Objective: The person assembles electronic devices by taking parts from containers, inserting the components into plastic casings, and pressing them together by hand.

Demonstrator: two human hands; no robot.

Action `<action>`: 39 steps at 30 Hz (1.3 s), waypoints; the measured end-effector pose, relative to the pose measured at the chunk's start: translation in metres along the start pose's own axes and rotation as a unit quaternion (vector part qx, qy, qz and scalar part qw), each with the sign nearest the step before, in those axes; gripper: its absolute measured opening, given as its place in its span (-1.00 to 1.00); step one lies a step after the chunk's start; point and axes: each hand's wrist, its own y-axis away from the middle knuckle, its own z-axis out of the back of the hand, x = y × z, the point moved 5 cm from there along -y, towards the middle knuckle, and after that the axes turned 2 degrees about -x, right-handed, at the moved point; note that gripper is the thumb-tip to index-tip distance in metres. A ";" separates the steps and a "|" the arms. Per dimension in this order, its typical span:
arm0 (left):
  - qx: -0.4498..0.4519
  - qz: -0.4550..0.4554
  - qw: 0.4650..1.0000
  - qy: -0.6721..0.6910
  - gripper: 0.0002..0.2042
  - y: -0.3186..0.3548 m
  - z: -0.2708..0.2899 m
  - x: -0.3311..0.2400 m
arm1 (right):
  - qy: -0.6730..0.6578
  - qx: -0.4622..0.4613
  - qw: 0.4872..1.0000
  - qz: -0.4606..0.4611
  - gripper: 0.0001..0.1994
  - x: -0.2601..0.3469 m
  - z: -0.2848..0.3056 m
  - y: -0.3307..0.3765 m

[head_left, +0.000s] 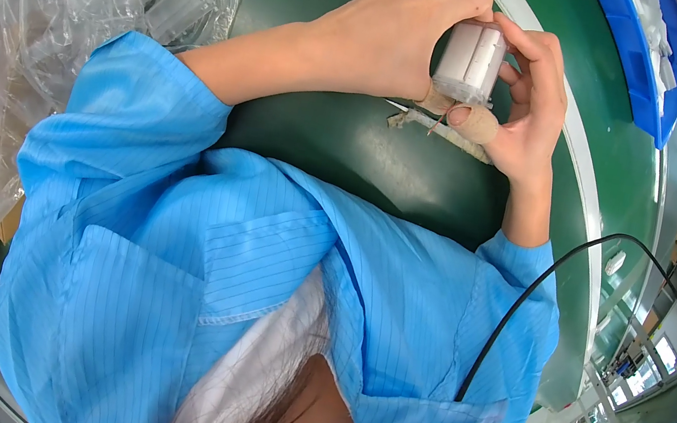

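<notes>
The left hand (388, 34) covers one side of the grey block (470, 61), and the right hand (526, 100) hides its far face, so how the fingers grip there cannot be told. The white strip (443, 130) on the green belt (342, 140) is partly behind the thumbs. The blue tray (645, 66) is cut off by the top edge. Contents of the plastic bag (75, 11) are too blurred to identify.

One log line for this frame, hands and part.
left hand: holds white block | right hand: holds block, thumb taped | under: green belt, white scrap
</notes>
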 end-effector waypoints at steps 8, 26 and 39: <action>-0.054 -0.058 0.995 -0.065 -0.39 0.005 0.001 0.002 | 0.153 -0.082 0.981 0.081 -0.29 0.019 -0.003 -0.008; -0.026 -0.023 0.995 -0.096 -0.45 0.007 0.000 0.006 | 0.209 -0.097 0.973 0.031 -0.47 0.010 -0.012 -0.005; -0.017 -0.025 0.997 -0.066 -0.46 0.007 -0.002 0.007 | 0.156 -0.023 0.987 0.025 -0.30 0.003 -0.008 -0.003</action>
